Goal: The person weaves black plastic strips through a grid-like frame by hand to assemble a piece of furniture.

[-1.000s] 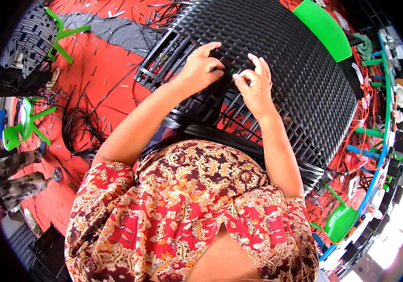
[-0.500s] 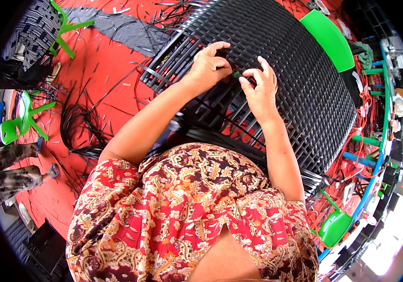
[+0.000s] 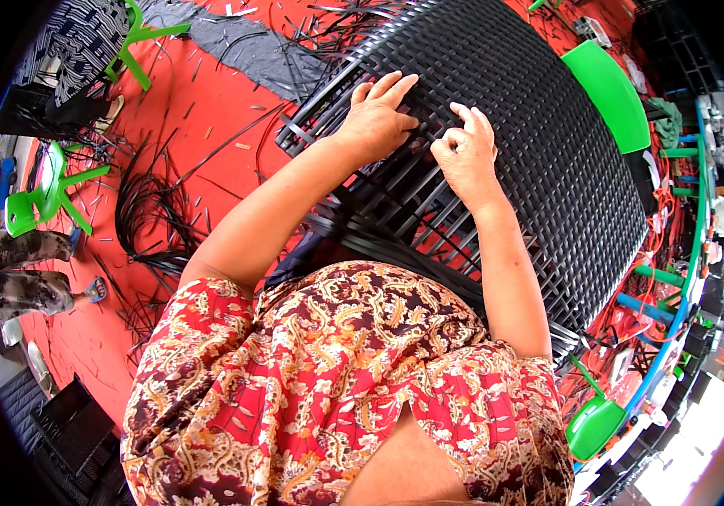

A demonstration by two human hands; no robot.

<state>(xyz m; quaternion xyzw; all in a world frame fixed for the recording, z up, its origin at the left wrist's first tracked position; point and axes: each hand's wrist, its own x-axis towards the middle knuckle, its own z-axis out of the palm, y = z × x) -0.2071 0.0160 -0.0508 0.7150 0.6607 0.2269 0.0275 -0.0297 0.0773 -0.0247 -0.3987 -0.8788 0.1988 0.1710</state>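
A black woven panel (image 3: 539, 169) is lying in front of the person's body, in the middle and right upper part of the view, tilted and with a slight shine; on its left side bare dark bars are showing, in its middle lower part an open gap is letting the red floor (image 3: 210, 164) be seen, and toward the right the weave is becoming tight and even. The left hand (image 3: 379, 118) is resting over the left part of the weave, its fingers stretching to the upper right and its thumb standing apart, so its grip is looking wide. The right hand (image 3: 470, 156) is standing just beside it, with bent fingers and a narrow grip; I cannot tell whether a strip is lying between its fingertips. Both hands are hiding small parts of the weave, and the right forearm (image 3: 514, 266) is crossing over the bars below. Around them, a green chair (image 3: 45, 198) and a co-worker's legs (image 3: 29, 291) are showing at the far left, a tangle of black strips (image 3: 147, 211) is lying on the floor, a flowered shirt (image 3: 353, 354) is filling the bottom, and a green chair back (image 3: 615, 101) is standing just beyond the panel's right edge.
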